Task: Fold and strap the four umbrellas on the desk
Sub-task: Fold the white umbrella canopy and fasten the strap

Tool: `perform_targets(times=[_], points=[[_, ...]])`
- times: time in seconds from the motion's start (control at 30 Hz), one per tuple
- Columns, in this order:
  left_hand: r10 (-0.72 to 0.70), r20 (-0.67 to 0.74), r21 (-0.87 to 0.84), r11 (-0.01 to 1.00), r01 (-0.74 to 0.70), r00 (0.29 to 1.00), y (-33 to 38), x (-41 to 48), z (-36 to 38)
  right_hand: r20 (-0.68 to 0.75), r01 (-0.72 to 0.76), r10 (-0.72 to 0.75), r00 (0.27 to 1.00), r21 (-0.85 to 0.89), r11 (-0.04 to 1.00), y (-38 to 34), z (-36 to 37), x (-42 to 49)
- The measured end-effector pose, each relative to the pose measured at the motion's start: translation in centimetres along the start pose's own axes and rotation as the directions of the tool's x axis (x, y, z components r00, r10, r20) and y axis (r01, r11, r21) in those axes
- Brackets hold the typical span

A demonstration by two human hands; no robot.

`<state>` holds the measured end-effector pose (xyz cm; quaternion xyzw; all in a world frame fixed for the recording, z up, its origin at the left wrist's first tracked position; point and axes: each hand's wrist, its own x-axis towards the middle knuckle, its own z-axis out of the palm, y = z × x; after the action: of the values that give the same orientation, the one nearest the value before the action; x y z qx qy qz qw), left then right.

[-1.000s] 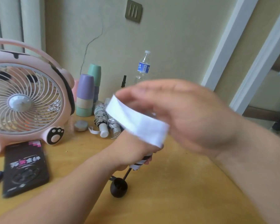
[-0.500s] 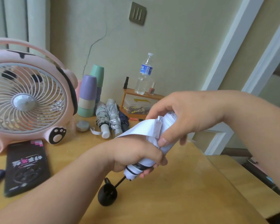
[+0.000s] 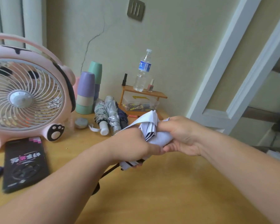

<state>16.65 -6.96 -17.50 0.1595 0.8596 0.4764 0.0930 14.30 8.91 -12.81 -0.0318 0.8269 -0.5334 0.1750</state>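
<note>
A white folded umbrella (image 3: 158, 138) with black trim is held above the wooden desk (image 3: 160, 191). My left hand (image 3: 132, 146) grips its lower part near the black shaft, and the black handle (image 3: 95, 188) points down-left behind my forearm. My right hand (image 3: 179, 136) wraps round the upper canopy, and the white strap (image 3: 141, 121) runs across the top of it. Three rolled umbrellas lie at the back: a patterned grey one (image 3: 100, 117), a silver one (image 3: 112, 115) and a dark navy one (image 3: 122, 117).
A pink fan (image 3: 26, 97) stands at the left with a black phone (image 3: 25, 162) in front of it. Stacked cups (image 3: 86, 92), a small wooden shelf (image 3: 144, 92) with a water bottle (image 3: 143, 71), and a round grey lid (image 3: 81, 122) sit along the wall.
My right hand has come down from pulling the strap and now grips the canopy's upper end. The strap has been drawn across the top. The umbrella sits flatter.
</note>
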Motion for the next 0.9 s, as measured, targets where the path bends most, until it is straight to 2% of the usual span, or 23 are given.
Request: perform_targets(times=[0.07,0.1,0.13,0.2,0.27,0.3,0.33,0.37,0.4,0.43,0.5,0.6,0.67,0.9], points=[[0.068,0.049,-0.239,0.97,-0.054,0.997,-0.5,0.1,-0.8,0.018,0.061,-0.062,0.998,0.039,0.997,0.1,-0.7,-0.3],[0.088,0.055,-0.393,0.918,-0.06,0.995,-0.8,0.3,-1.3,0.023,0.091,-0.093,0.995,0.064,0.994,0.3,-1.2,-0.5],[0.066,0.022,-0.502,0.864,-0.046,0.998,-1.1,0.6,-1.7,0.023,0.116,-0.119,0.993,0.097,0.988,0.6,-1.6,-0.7],[-0.091,-0.123,-0.532,0.847,0.012,0.988,-2.0,1.5,-2.9,0.013,0.163,-0.166,0.986,0.15,0.975,1.4,-2.3,-0.9],[-0.254,-0.229,-0.399,0.905,0.147,0.94,-2.4,1.9,-3.7,-0.004,0.203,-0.205,0.979,0.15,0.967,2.4,-2.4,-1.1],[-0.274,-0.261,-0.205,0.953,0.225,0.926,-2.3,1.8,-4.2,-0.009,0.212,-0.212,0.977,0.139,0.967,2.9,-2.3,-1.2],[-0.253,-0.306,0.068,0.956,0.287,0.918,-1.9,1.3,-4.8,-0.018,0.214,-0.213,0.977,0.129,0.968,3.4,-2.1,-1.1],[-0.168,-0.358,0.323,0.901,0.291,0.919,-1.3,0.7,-5.3,-0.031,0.209,-0.206,0.978,0.122,0.97,3.8,-2.0,-1.1],[-0.029,-0.39,0.467,0.855,0.225,0.92,-0.6,0.1,-5.5,-0.051,0.2,-0.195,0.98,0.118,0.973,4.2,-1.8,-1.0],[0.107,-0.385,0.512,0.851,0.116,0.917,0.2,-0.5,-5.6,-0.071,0.191,-0.183,0.98,0.117,0.975,4.4,-1.6,-1.0],[0.239,-0.243,0.513,0.854,-0.084,0.94,1.8,-1.7,-4.7,-0.107,0.183,-0.17,0.98,0.132,0.974,4.6,-1.3,-1.0],[0.183,0.004,0.634,0.759,-0.144,0.983,1.4,-0.8,-1.1,-0.121,0.212,-0.195,0.973,0.155,0.965,4.2,-1.0,-1.4],[0.154,0.02,0.624,0.77,-0.133,0.988,0.4,0.2,0.4,-0.125,0.245,-0.229,0.965,0.131,0.961,3.9,-0.9,-1.8],[0.269,0.021,0.5,0.831,-0.244,0.963,0.7,0.2,0.3,-0.086,0.255,-0.262,0.961,-0.083,0.963,2.4,-1.6,-3.1]])
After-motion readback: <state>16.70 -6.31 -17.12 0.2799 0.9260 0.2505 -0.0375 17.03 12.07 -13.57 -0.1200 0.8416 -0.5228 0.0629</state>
